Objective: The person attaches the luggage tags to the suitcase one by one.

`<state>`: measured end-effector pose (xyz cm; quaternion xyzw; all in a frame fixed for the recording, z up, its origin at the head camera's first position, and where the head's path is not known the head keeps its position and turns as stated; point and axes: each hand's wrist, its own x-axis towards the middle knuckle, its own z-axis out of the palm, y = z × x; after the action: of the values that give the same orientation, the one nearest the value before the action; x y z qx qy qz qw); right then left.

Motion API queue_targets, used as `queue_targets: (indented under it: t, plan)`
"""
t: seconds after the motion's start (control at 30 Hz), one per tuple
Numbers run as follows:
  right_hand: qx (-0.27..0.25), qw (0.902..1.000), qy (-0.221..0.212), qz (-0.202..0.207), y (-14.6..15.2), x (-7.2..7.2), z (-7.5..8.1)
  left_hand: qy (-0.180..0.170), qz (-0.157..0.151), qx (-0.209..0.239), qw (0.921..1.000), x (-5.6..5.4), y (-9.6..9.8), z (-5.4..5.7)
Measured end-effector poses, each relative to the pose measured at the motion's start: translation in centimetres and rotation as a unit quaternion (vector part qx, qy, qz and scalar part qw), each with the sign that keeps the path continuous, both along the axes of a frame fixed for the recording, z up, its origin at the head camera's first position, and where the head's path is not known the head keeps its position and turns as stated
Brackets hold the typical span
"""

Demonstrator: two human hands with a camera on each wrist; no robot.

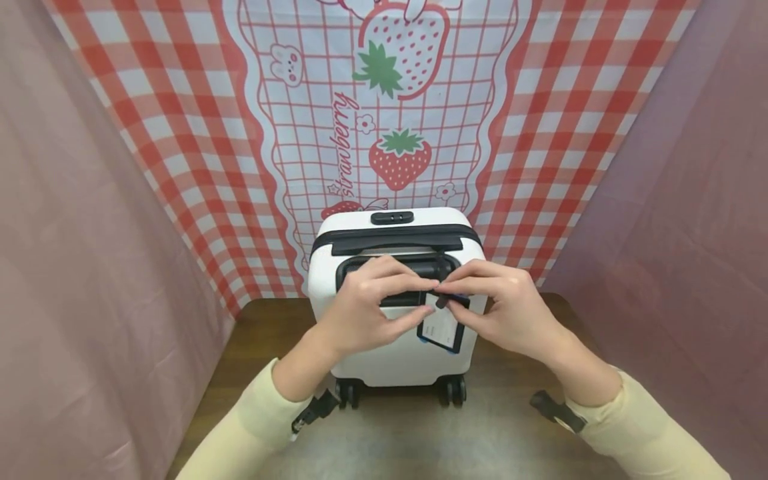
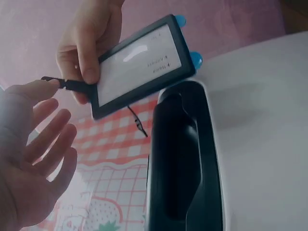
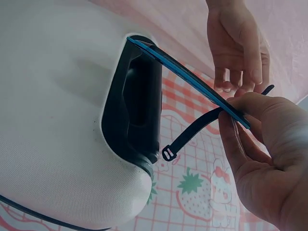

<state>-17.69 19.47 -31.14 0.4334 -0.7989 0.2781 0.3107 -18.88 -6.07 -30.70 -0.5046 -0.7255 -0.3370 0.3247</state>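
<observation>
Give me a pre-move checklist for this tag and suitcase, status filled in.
1. Suitcase upright on its wheels: ok.
2. Tag held: ok, pinched in the right hand.
3. Left hand firm on the strap: not ok, thumb touches its end, fingers spread.
4. Buckle fastened: not ok, it hangs loose.
5. Card in the tag: ok, printed labels visible.
6. Card filled in: cannot tell, glare and tiny print.

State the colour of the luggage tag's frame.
The tag's frame is black, seen best in the left wrist view.
</observation>
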Motion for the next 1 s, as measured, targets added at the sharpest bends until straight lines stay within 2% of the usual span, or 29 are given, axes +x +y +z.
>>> queue_targets:
  t: [0.53,0.77,1.0]
  plan:
    - [-0.010,0.9999,-0.006,-0.001,0.4,0.5,0.0,-0.012,-0.019,-0.013,0.9997,-0.2,1.8,-0.1]
    - [-0.019,0.9996,-0.019,-0.009,0.7,0.6,-0.5,-0.039,-0.057,-0.001,0.9976,-0.2,1.9,0.1]
    - [-0.029,0.9993,-0.021,-0.012,0.8,0.6,-1.1,-0.076,-0.081,0.031,0.9934,-0.1,1.9,0.4]
